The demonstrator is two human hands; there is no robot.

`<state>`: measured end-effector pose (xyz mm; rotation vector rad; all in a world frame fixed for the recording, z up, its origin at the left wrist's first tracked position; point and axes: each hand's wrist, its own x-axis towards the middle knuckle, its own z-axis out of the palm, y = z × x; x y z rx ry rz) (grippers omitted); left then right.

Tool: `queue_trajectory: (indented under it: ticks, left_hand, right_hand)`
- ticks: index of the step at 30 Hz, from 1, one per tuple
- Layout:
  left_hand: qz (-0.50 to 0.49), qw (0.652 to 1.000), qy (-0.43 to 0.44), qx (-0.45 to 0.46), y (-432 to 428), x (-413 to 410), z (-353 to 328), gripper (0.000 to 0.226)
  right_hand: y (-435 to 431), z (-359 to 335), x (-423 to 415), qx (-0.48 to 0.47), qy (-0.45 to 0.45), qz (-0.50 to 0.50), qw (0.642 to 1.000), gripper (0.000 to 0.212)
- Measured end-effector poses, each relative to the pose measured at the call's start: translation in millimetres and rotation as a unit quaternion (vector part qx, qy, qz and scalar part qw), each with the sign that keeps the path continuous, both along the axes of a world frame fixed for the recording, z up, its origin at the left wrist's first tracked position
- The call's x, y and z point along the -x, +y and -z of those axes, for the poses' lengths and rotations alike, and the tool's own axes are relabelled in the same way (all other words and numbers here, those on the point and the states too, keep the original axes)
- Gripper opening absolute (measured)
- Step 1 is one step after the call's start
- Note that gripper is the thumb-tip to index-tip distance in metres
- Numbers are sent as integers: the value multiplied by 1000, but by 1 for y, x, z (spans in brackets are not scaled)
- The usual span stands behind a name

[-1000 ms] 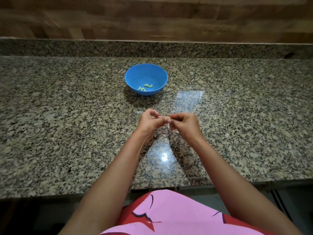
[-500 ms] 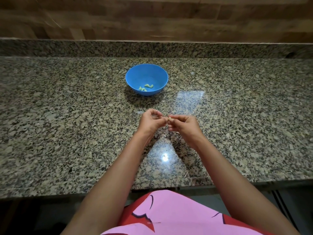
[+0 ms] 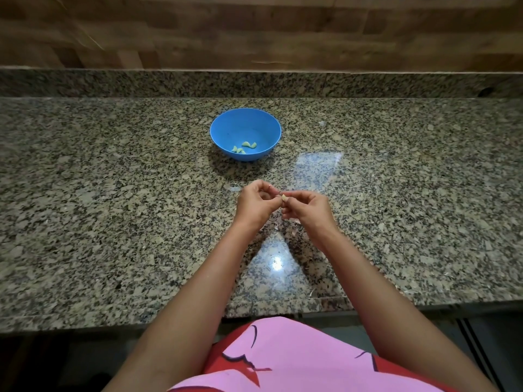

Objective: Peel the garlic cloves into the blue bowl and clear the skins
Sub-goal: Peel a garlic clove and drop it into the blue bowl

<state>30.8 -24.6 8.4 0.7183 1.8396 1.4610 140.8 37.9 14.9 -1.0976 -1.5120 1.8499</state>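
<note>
Above the middle of the granite counter (image 3: 113, 222), both hands meet fingertip to fingertip, held clear of the stone. Between them sits one garlic clove (image 3: 284, 197), pale and small. The left hand (image 3: 254, 205) has its grip closed on the clove's left side, thumb and forefinger pinched together. The right hand (image 3: 307, 206) has its grip clamped on the clove from the right, remaining fingers curled under. Whether skin remains on the clove is too small to tell.

Farther back on the counter, well apart from the hands, stands the blue bowl (image 3: 226, 128), upright. Inside it, at the near side of the floor, lie several peeled cloves (image 3: 243, 147), yellowish-green, close together.

Loose skin scraps are on the counter: one pale flake (image 3: 233, 189) just left of the left hand, further fragments (image 3: 295, 220) partly hidden beneath the right hand, and one small bit (image 3: 322, 123) to the right of the bowl.

Bright light reflections show on the polished stone near the front edge and beside the bowl. A wooden wall panel (image 3: 254, 32) rises behind the counter's raised back lip. A pink and red garment (image 3: 297, 357) fills the lower frame.
</note>
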Motion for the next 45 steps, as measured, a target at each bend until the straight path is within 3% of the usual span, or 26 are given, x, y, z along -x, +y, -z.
queue_trajectory:
  ticks: [12, 21, 29, 35, 45]
  left_hand:
    - [18, 997, -67, -20, -2, -3, -3, 8]
    - [-20, 1000, -17, -7, 3, -9, -5, 9]
    - [-48, 999, -20, -10, 3, -11, 1, 6]
    - [-2, 1000, -5, -1, 0, -10, 1, 8]
    - [5, 1000, 1, -2, 2, -9, 0, 13]
  right_hand:
    - [4, -5, -4, 149, 89, -10, 985, 16]
    - [-2, 0, 1, 79, 78, 38, 993, 12]
    - [-6, -2, 3, 89, 93, 38, 991, 17]
    - [3, -10, 0, 144, 76, -9, 987, 20]
    - [4, -9, -3, 85, 50, -20, 995, 13]
